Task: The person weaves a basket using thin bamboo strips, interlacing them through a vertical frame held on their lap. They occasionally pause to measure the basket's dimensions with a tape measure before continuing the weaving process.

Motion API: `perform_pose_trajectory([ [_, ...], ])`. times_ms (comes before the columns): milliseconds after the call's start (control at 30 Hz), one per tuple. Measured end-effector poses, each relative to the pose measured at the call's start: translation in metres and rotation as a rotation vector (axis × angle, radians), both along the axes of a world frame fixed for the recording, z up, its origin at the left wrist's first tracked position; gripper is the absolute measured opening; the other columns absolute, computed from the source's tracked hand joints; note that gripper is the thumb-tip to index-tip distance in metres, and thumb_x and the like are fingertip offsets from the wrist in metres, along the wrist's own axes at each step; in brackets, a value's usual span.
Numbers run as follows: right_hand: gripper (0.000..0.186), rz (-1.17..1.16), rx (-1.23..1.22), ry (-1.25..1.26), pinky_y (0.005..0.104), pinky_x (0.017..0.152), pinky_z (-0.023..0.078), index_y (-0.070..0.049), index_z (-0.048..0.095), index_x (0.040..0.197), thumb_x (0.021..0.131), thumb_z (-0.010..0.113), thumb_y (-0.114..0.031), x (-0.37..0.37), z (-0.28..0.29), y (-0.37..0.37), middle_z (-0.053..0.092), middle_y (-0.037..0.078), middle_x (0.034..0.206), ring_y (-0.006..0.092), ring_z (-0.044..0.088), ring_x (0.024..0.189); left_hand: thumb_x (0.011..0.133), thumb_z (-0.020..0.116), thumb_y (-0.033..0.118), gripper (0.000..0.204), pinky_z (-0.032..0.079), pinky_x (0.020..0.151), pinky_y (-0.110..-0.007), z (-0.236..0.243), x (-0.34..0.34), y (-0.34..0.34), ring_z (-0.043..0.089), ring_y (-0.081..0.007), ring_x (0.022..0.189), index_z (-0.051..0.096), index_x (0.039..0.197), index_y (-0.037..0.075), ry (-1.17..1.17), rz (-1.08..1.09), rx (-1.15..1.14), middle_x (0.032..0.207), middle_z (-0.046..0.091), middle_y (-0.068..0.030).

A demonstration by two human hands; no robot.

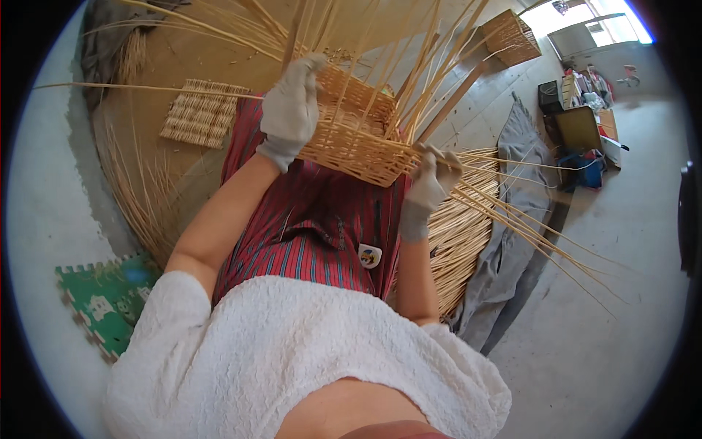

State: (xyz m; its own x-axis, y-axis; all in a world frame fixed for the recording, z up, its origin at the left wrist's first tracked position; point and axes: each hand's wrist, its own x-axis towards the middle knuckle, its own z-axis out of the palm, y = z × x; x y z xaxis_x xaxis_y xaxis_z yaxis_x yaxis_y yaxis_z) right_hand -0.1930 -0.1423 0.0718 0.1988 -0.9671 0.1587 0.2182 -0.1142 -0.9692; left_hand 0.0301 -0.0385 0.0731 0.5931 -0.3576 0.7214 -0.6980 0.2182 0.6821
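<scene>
A partly woven wicker basket rests on my lap over red striped cloth, with long pale rods rising from its sides. Several thicker wooden sticks stand up at its corners. At the left corner my left hand, in a pale grey glove, is closed on the basket's side; a long thin rod runs out leftward from beside it. My right hand, gloved too, closes with bent fingers at the right corner, where loose rods meet the weave. Its fingertips partly hide what it pinches.
Left of the basket lies a flat woven panel. A thick bundle of rods lies at right on grey cloth. A wicker basket stands farther off, with boxes beyond. A green foam mat lies at lower left.
</scene>
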Motion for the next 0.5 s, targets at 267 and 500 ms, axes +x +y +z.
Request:
perform_pose_trajectory([
  [267, 0.031, 0.08, -0.561, 0.565, 0.0372, 0.088, 0.056, -0.008, 0.052, 0.13, 0.099, 0.052, -0.005, 0.068, 0.066, -0.045, 0.068, 0.015, 0.116, 0.0226, 0.069, 0.101, 0.103, 0.06, 0.036, 0.032, 0.052, 0.048, -0.033, -0.014, -0.063, -0.039, 0.061, -0.0168, 0.048, 0.061, 0.102, 0.004, 0.821, -0.499, 0.853, 0.067, 0.063, -0.0087],
  [500, 0.027, -0.042, -0.357, 0.395, 0.0308, 0.059, 0.053, -0.005, 0.058, 0.124, 0.1, 0.056, -0.017, 0.003, 0.012, -0.036, 0.071, 0.013, 0.112, 0.0184, 0.071, 0.09, 0.099, 0.069, 0.023, 0.02, 0.043, 0.037, -0.032, -0.013, -0.052, -0.044, 0.049, -0.0137, 0.037, 0.063, 0.1, 0.005, 1.006, -0.491, 0.887, 0.062, 0.057, -0.0032],
])
